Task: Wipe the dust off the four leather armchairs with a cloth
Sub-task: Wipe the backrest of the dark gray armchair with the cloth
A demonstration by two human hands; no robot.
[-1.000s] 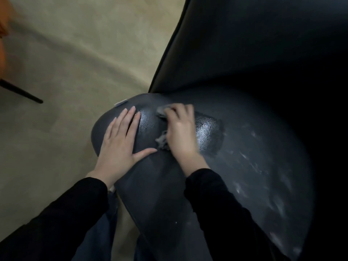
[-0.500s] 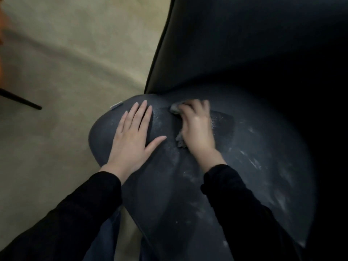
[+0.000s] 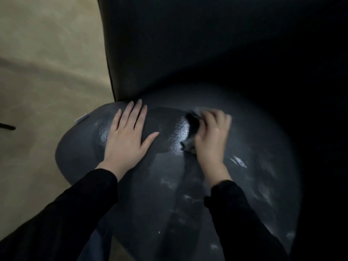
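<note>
A black leather armchair fills most of the view; its rounded seat (image 3: 169, 194) carries pale dust streaks on the right and front, and its backrest (image 3: 188, 49) rises behind. My left hand (image 3: 128, 140) lies flat with spread fingers on the seat's left part. My right hand (image 3: 212, 138), blurred by motion, grips a small dark grey cloth (image 3: 191, 132) and presses it on the seat near the backrest. A darker, shiny wiped patch lies between the two hands.
Beige floor (image 3: 47, 81) lies to the left of the chair. A thin dark furniture leg (image 3: 7, 127) shows at the left edge. A small white tag (image 3: 82, 117) sticks out at the seat's left rim. The right side is in deep shadow.
My right hand has slid the cloth to the right across the seat, leaving a wider wiped patch. My left hand stays flat on the seat's left part.
</note>
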